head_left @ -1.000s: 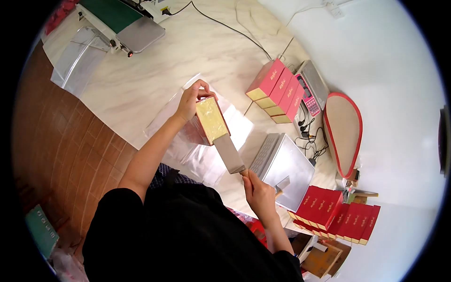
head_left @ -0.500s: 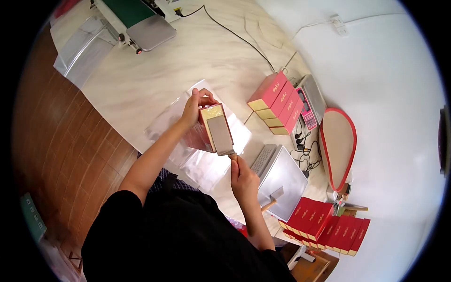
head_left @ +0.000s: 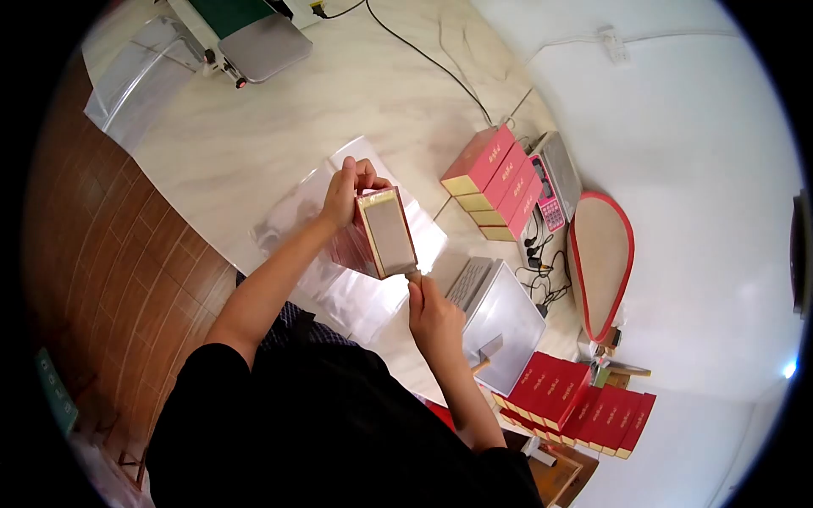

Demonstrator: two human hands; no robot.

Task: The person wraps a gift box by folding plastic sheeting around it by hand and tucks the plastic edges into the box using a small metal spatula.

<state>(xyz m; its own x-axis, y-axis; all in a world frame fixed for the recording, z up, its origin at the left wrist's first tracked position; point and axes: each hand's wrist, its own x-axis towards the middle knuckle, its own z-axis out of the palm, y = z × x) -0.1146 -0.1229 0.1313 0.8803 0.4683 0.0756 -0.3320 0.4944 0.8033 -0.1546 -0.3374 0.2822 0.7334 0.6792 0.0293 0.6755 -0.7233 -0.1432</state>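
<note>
My left hand (head_left: 345,196) is closed around the upper part of a red box (head_left: 356,252) in clear plastic film, its cream end turned up toward me. In my right hand (head_left: 436,317) is the handle of a scraper with a wide flat metal blade (head_left: 393,233). That blade lies over the box's end and covers most of it, leaving a cream border. Beneath the box, sheets of clear film (head_left: 360,300) are spread on the table.
Red boxes (head_left: 495,169) stand by a pink-keyed scale (head_left: 550,199). A metal plate (head_left: 508,317) bears another scraper (head_left: 489,347). More red boxes (head_left: 555,389) are stacked at the lower right. A machine (head_left: 267,51) with a grey tray stands at top left. Black cables (head_left: 542,262) lie near the wall.
The blade has slid upward along the box's end and now covers more of it. My right hand has moved slightly closer to the box. The whole view has shifted a little.
</note>
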